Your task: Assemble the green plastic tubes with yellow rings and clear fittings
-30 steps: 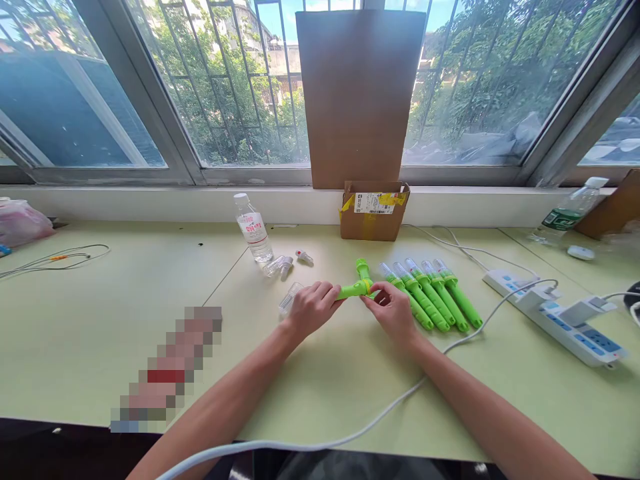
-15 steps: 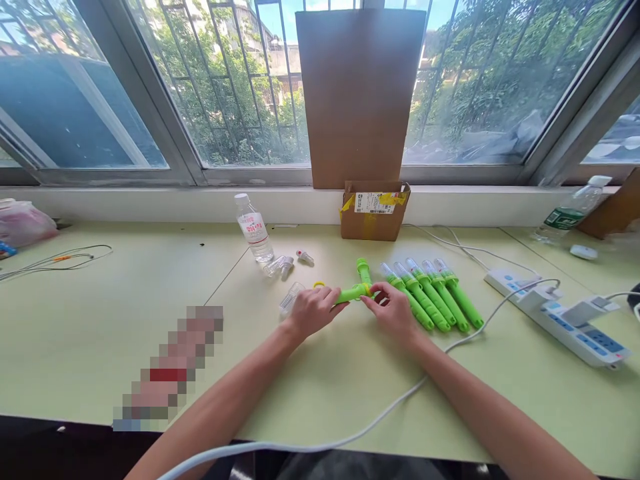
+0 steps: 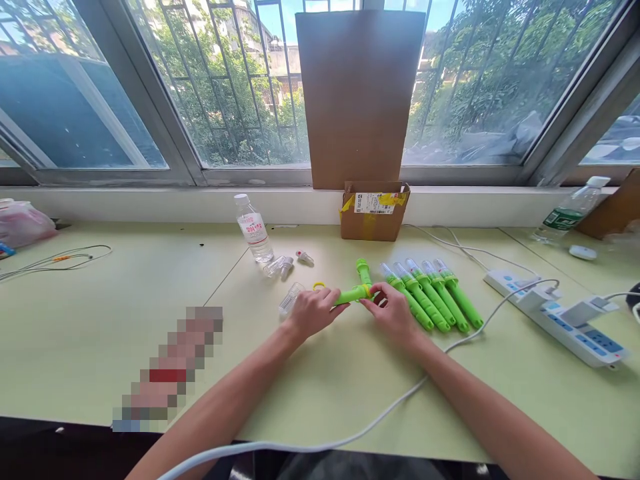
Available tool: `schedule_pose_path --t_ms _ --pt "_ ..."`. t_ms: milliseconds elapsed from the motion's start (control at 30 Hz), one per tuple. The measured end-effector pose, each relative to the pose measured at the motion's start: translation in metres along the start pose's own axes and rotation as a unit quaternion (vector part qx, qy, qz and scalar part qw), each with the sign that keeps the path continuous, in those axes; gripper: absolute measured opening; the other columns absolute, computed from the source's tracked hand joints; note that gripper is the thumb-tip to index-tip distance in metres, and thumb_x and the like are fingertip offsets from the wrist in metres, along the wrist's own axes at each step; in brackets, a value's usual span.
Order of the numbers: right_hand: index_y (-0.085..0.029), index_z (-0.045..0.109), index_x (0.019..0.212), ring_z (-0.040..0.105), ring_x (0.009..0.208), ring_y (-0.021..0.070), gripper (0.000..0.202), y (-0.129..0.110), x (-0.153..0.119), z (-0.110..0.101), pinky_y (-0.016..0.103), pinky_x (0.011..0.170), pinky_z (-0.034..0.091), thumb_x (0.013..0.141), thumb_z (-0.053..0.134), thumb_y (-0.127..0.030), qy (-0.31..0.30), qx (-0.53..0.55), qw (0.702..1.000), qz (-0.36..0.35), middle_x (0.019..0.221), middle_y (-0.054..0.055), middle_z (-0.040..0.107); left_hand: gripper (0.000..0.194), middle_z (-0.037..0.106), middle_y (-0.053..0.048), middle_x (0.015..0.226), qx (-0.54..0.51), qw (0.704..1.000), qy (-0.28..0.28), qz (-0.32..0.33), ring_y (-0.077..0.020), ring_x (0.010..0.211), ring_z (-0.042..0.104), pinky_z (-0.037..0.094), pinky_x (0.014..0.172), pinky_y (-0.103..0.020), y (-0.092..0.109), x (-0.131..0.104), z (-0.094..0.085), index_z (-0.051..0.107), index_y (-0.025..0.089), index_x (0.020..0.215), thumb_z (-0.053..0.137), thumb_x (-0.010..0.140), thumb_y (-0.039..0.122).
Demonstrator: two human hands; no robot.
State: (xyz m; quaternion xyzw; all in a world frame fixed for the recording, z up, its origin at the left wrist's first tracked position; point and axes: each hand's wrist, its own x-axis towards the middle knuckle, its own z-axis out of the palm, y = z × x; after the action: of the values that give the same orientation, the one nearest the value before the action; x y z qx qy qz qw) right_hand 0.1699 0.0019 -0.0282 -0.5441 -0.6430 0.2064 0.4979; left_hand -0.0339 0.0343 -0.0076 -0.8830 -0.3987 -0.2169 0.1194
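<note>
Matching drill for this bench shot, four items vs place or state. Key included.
1. green handle
2. five green tubes
3. small cardboard box
4. power strip

A. has plugs in it
B. side by side, just right of the right hand
C. in the grip of the left hand
D. marked with yellow tape, near the window wall

Pairs: 1-C, 2-B, 3-D, 4-A
</note>
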Motion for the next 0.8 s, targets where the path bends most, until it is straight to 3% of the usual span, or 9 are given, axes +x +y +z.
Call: schedule_pose_path --t_ms 467,800 --pt "-0.019 0.057 0.084 0.057 0.054 0.0155 0.028 -0.0009 -0.0002 -0.0012 0.027 0.046 0.046 0.077 0.064 -0.045 -0.004 0.002 1.0 0.0 0.074 0.004 0.064 0.035 0.056 -0.003 0.061 -0.032 0.999 0.003 -0.007 -0.0126 0.052 0.049 0.021 0.048 -0.026 0.0004 0.0 -0.0024 0.061 0.019 0.08 0.044 0.089 0.048" --pt "-0.019 0.057 0.083 0.058 0.057 0.0164 0.025 -0.0016 -0.0016 0.0008 0.028 0.048 0.045 0.077 0.064 -0.043 0.0 -0.002 1.0 0.006 0.076 0.003 0.065 0.037 0.058 -0.003 0.062 0.028 0.999 0.005 0.015 -0.0127 0.052 0.049 0.018 0.049 -0.026 0.0001 -0.0001 0.0 0.062 0.018 0.082 0.042 0.09 0.048"
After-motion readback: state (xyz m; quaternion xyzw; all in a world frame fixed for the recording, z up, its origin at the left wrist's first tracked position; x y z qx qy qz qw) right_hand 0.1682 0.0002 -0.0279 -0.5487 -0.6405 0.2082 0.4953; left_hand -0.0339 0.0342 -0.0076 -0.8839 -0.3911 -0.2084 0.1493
